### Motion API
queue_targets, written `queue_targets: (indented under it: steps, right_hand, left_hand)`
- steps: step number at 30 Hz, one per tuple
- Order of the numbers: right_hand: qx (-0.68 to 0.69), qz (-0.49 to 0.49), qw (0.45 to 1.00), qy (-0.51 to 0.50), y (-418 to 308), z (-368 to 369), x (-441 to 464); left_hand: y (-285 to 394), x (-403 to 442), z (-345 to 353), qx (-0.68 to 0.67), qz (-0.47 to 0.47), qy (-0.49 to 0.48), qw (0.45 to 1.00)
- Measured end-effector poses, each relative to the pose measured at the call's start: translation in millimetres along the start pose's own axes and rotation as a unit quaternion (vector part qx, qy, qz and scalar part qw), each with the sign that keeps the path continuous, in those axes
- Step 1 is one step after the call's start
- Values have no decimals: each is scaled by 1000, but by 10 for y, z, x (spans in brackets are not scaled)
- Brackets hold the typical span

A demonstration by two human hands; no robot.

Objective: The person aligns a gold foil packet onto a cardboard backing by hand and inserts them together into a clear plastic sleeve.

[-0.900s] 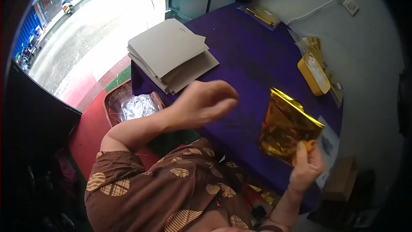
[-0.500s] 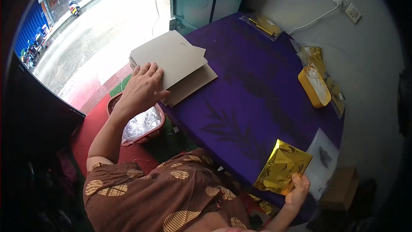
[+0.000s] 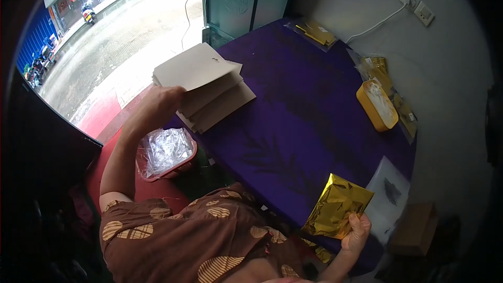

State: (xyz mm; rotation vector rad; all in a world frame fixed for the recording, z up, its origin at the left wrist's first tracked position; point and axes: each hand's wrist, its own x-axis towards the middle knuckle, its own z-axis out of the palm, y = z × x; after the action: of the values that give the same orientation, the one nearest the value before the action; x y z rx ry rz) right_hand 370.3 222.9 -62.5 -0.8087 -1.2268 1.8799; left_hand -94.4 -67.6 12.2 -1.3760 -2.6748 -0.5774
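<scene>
At the table's left edge lies a pile of greyish-beige cardboard sheets (image 3: 222, 107). My left hand (image 3: 162, 99) is closed on the near edge of the top cardboard sheet (image 3: 191, 65), which is tilted up off the ones below. Its fingertips are partly hidden behind the sheet. On the right, my right hand (image 3: 357, 232) pinches the lower right corner of a shiny gold foil packet (image 3: 335, 204), thumb on top. A clear plastic sleeve (image 3: 387, 191) with a dark mark lies just beyond the packet.
The purple-covered table (image 3: 293, 120) curves in front of me. A yellow tub (image 3: 378, 106) with white contents and gold packets (image 3: 317, 34) line the wall side. A red basket (image 3: 170, 170) of clear plastic stands below left; a cardboard box (image 3: 414, 228) is at lower right.
My left hand has gone from lying spread on the cardboard pile to gripping the top sheet's near edge and raising it. My right hand still holds the gold foil packet.
</scene>
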Motion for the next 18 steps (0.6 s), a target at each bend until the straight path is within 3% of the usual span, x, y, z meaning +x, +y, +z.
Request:
queue_targets:
  steps: [3,6,10,12,16,18]
  right_hand:
    - [-11,-10,1000,4,4,-2,3]
    - [5,0,1000,-2,-23,49,4]
    - [5,-4,1000,-2,7,5,-6]
    - [3,1,1000,1,34,-46,-2]
    - [18,-11,1000,-7,52,-33,-2]
    - [18,-16,1000,-9,34,5,-7]
  left_hand:
    - [-29,55,95,23,48,120,991]
    - [118,207,-69,105,75,171,977]
    - [835,492,-255,187,240,223,926]
    - [1224,679,-122,187,377,236,876]
    - [1967,729,323,236,458,29,856]
    - [2158,747,686,190,505,3,842]
